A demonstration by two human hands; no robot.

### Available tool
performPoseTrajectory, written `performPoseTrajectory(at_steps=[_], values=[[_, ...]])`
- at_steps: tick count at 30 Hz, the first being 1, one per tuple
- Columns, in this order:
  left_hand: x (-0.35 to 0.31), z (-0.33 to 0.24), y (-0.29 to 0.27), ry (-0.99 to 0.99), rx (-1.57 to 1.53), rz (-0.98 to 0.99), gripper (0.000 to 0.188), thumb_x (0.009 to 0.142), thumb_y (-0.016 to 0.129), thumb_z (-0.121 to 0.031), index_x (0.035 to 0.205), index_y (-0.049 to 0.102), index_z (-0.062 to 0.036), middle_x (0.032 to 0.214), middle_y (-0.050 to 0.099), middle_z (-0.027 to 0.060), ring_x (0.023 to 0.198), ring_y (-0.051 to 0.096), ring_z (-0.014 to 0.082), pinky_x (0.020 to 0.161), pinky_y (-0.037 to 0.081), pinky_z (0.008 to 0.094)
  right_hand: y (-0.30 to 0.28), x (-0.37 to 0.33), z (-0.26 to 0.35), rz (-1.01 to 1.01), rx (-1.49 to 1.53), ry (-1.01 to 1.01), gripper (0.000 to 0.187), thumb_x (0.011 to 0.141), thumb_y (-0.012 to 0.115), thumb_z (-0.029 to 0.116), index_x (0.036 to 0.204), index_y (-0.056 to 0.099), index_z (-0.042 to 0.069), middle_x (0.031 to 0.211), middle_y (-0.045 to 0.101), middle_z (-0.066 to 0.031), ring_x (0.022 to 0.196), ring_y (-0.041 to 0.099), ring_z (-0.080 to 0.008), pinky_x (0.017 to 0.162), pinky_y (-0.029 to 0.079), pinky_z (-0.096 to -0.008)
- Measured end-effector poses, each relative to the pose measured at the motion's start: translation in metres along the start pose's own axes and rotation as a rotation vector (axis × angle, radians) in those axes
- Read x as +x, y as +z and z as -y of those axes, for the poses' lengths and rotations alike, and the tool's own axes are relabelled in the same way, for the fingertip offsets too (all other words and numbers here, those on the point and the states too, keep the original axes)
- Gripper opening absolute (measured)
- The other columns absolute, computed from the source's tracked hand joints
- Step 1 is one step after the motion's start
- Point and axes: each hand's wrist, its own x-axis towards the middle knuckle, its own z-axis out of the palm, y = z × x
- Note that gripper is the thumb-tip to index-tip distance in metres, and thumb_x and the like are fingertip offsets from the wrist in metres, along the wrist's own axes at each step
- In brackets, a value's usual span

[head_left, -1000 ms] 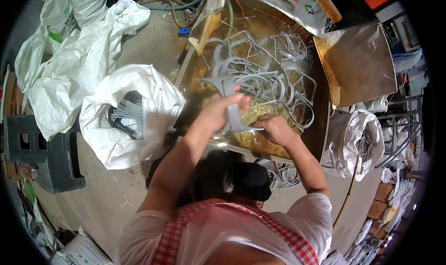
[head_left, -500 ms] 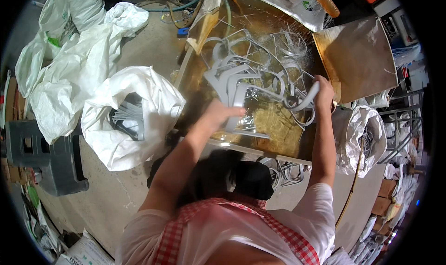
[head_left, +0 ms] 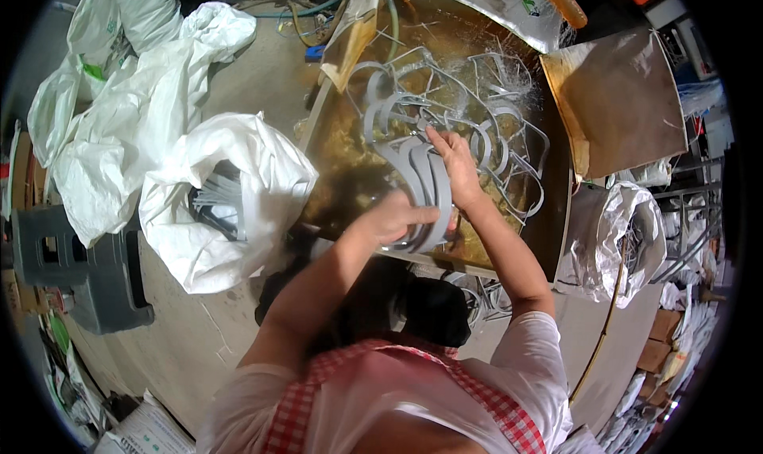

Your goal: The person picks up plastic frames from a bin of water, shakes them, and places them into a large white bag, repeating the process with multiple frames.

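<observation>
Over a shallow tank [head_left: 319,110] of brownish water, both my hands are on a small stack of curved, flat grey plastic pieces [head_left: 433,177]. My left hand [head_left: 395,217] grips the lower end of the stack, its thumb laid across the front. On the upper right side, the fingers of my right hand [head_left: 458,166] close around the pieces' edges. Behind the stack, a tangle of grey plastic frames and strips [head_left: 373,122] lies in the water. The far fingers of my left hand are hidden by the stack.
An open white woven sack [head_left: 270,164] holding grey strips stands left of the tank. Farther left are more sacks [head_left: 127,128] and a dark plastic stool [head_left: 79,263]. Another sack [head_left: 604,243] stands at the right, below a stained board [head_left: 620,104]. Grey pieces lie under the tank's front edge.
My right hand has moved left from the tank's right side, where it held a curved grey piece, onto the stack. The left hand has shifted slightly right and down; the stack's pieces now sit closer together.
</observation>
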Motion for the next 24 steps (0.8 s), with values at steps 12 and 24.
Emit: performPoseTrajectory(at_steps=[12,24], values=[[-0.021,-0.032,0.002,-0.245,-0.12,0.194,0.054,0.072,0.064,-0.008,0.119,0.04,0.0031,0.103,0.056,0.026,0.089,0.06,0.0343,0.072,0.053,0.042,-0.032,0.031,0.012,0.559,0.283,-0.22,0.083,0.072,0.066,0.017,0.139,0.018,0.012,0.13,0.042,-0.0189,0.122,0.039,-0.0297,0.1,0.033,-0.0356],[-0.015,-0.035,0.003,-0.084,-0.209,0.296,0.052,0.075,0.058,-0.019,0.118,0.043,0.0054,0.107,0.056,0.0234,0.096,0.058,0.0325,0.085,0.048,0.041,-0.025,0.03,0.008,0.346,0.272,-0.356,0.033,0.072,0.062,0.022,0.098,0.06,0.002,0.098,0.061,-0.0163,0.094,0.057,-0.0293,0.084,0.043,-0.0342]])
